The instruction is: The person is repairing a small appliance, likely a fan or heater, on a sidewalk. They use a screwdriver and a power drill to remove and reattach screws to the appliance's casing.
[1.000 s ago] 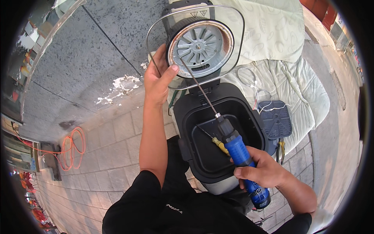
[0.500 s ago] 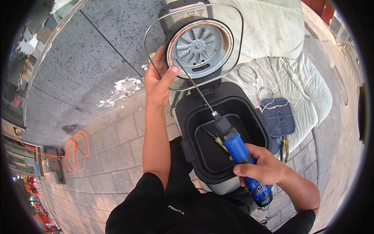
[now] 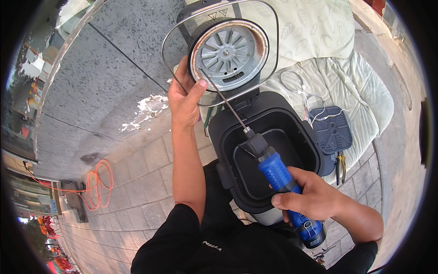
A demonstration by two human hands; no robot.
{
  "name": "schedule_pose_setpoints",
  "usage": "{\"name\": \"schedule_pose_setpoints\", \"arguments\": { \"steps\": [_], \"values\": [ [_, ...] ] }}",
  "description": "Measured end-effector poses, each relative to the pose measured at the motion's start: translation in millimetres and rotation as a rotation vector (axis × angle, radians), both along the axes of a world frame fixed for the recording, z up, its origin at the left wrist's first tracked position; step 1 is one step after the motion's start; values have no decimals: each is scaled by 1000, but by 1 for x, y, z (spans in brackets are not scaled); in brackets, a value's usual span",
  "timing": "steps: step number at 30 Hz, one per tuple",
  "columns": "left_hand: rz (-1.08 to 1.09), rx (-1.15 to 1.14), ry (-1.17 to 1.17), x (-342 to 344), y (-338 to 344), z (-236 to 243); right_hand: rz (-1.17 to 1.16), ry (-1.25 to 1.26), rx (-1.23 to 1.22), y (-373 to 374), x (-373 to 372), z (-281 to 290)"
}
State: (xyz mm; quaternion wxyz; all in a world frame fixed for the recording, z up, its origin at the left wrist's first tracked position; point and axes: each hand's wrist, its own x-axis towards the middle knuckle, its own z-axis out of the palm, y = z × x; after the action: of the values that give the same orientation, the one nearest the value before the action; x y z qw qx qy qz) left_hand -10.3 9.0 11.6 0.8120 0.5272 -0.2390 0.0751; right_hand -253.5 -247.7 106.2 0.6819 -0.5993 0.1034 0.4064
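My right hand (image 3: 310, 196) is closed round a blue cordless screwdriver (image 3: 276, 170). Its long thin bit (image 3: 228, 102) reaches up to the lower left of a round metal fan housing (image 3: 246, 50); whether it sits in a screw I cannot tell. This housing is in the raised lid of a black appliance that looks like an air fryer. My left hand (image 3: 183, 102) grips the housing's left edge, thumb on the rim and fingers partly hidden behind. A thin metal loop (image 3: 277, 41) surrounds the housing and passes by my left hand. Below lies the appliance's black pot (image 3: 218, 137).
A pale quilt (image 3: 369, 100) spreads under and behind the appliance. On it, at right, are a dark perforated plate (image 3: 335, 132) with wires and a pair of pliers (image 3: 342, 166). An orange cord (image 3: 98, 185) lies coiled on the paving at left, beside a grey stone slab (image 3: 123, 77).
The view has shifted a little. Both hands keep their grip, with the bit still at the housing. The yellow handle seen in the pot before is now hidden behind the cordless screwdriver.
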Motion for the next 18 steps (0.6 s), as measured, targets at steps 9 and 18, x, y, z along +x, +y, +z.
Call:
{"name": "schedule_pose_setpoints", "arguments": {
  "steps": [9,18],
  "values": [
    [-8,41,-24,2,2,-3,33,4,-2,4,-4,16],
    [-25,11,-10,1,3,-1,13,8,-41,10,1,20]
  ]
}}
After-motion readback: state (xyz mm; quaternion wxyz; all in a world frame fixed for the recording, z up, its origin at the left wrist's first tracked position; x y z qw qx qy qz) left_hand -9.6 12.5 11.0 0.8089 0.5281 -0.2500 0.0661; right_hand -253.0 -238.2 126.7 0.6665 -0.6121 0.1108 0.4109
